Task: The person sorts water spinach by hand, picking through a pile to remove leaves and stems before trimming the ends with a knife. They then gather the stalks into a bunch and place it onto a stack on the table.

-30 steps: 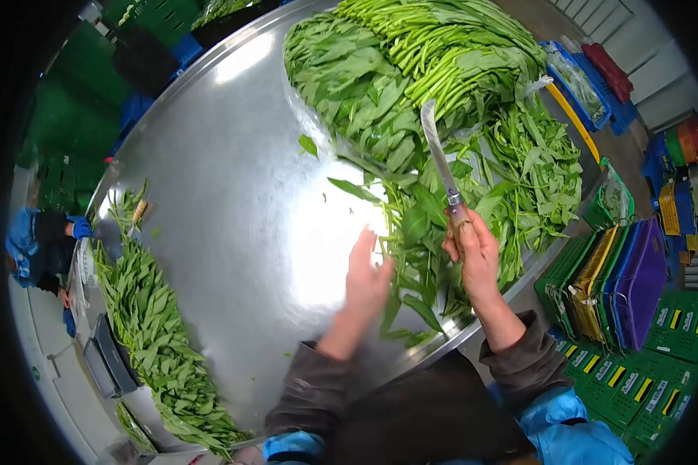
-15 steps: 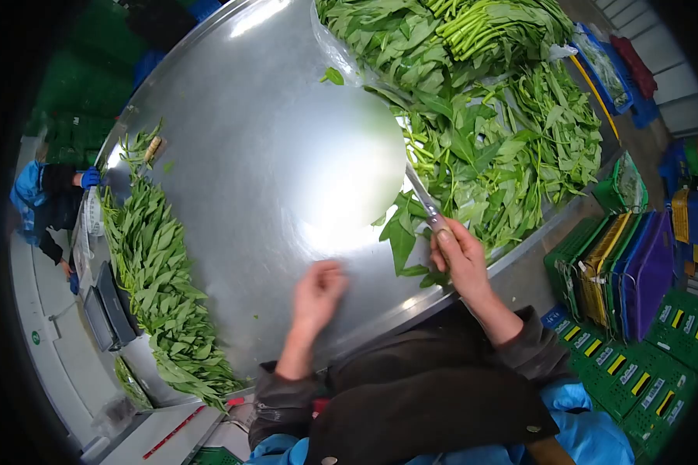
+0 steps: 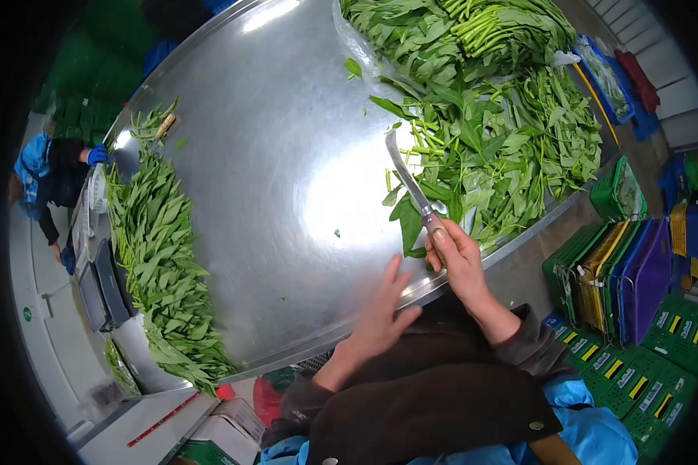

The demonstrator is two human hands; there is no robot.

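In my right hand (image 3: 459, 260) is a curved knife (image 3: 408, 178), its handle wrapped by my fingers and its blade pointing up and away over the table. My left hand (image 3: 380, 314), blurred by motion, is over the table's near edge with fingers apart and nothing in them. Loose leafy greens with cut stems (image 3: 504, 155) lie just beyond the knife. A large bundle of the same greens (image 3: 473, 39) rests behind them, partly on clear plastic. Along the table's left side runs a long row of leafy stalks (image 3: 163, 248).
The metal table (image 3: 264, 201) carries a few leaf scraps and a wooden handle (image 3: 166, 126) at far left. A person in blue gloves (image 3: 43, 174) stands beyond the left edge. Folded crates (image 3: 609, 279) and green crates (image 3: 636, 380) are on my right.
My left hand has moved right, towards my right hand, and its fingers have spread. The knife blade has come away from the greens and now shows fully. The view has shifted slightly.
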